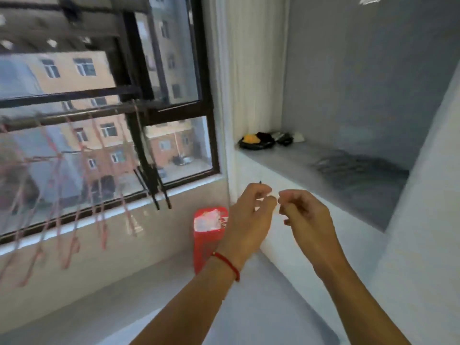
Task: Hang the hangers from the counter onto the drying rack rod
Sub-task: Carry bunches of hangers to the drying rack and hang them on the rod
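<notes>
Below the gray table (286,165), the left hand (251,215) and right hand (307,215) are hovering close together, fingers curled — whether they are pinching anything is impossible to tell through the blur. Dark hangers (358,168) are lying piled on the table's right part. Red hangers (99,195) are dangling from the drying rack rod (69,119) by the window — a red basket (209,235) is standing just beside the left wrist.

Bare forearms, a red string bracelet (227,265) on the left wrist
</notes>
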A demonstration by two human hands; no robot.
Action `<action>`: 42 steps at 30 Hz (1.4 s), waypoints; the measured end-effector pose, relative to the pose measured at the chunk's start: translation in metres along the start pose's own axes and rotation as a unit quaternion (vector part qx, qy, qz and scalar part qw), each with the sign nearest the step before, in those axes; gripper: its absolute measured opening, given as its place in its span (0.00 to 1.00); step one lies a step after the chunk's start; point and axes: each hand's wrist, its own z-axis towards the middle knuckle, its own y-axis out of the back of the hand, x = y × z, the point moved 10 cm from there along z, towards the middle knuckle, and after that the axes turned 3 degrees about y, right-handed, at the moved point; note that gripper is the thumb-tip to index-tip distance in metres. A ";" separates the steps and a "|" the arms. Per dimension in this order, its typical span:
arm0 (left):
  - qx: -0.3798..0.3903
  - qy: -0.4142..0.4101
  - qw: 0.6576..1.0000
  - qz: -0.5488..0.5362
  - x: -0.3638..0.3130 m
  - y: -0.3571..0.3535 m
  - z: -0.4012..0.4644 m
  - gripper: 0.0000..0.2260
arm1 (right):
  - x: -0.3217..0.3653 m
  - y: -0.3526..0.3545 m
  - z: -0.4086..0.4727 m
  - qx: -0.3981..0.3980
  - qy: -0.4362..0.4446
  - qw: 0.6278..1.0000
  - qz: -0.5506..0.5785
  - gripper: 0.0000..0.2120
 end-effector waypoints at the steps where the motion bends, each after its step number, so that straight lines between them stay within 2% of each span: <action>1: 0.019 0.011 1.000 0.004 0.009 -0.028 0.013 0.09 | -0.018 0.024 0.007 -0.019 -0.014 1.000 -0.012 0.08; 5: 0.086 0.062 0.993 0.043 0.050 -0.126 0.069 0.11 | -0.085 0.092 0.031 -0.066 -0.075 0.994 -0.043 0.08; 10: 0.156 0.092 0.981 0.064 0.088 -0.232 0.145 0.16 | -0.156 0.136 0.074 -0.096 -0.148 0.979 -0.099 0.09; 16: 0.237 0.083 0.958 0.138 0.147 -0.343 0.270 0.22 | -0.234 0.162 0.157 -0.116 -0.231 0.953 -0.157 0.12; 20: 0.301 0.057 0.919 0.250 0.191 -0.396 0.337 0.29 | -0.277 0.174 0.212 -0.110 -0.278 0.930 -0.214 0.11; 25: 0.334 0.041 0.867 0.367 0.240 -0.427 0.400 0.38 | -0.333 0.191 0.263 -0.105 -0.314 0.896 -0.296 0.11; 30: 0.350 0.016 0.823 0.448 0.284 -0.446 0.440 0.49 | -0.395 0.204 0.307 -0.103 -0.342 0.886 -0.297 0.23; 32: 0.366 0.003 0.804 0.469 0.300 -0.452 0.442 0.51 | -0.418 0.208 0.326 -0.105 -0.348 0.872 -0.328 0.29; 36: 0.378 0.001 0.787 0.488 0.314 -0.462 0.441 0.50 | -0.441 0.207 0.358 -0.084 -0.349 0.801 -0.479 0.47; 39: 0.387 0.009 0.780 0.492 0.317 -0.466 0.444 0.50 | -0.442 0.210 0.372 -0.107 -0.344 0.747 -0.558 0.50; 40: 0.388 0.005 0.780 0.490 0.317 -0.466 0.443 0.50 | -0.444 0.215 0.373 -0.117 -0.359 0.742 -0.554 0.51; 42: 0.387 -0.006 0.785 0.485 0.316 -0.465 0.442 0.50 | -0.458 0.228 0.373 -0.146 -0.407 0.765 -0.477 0.50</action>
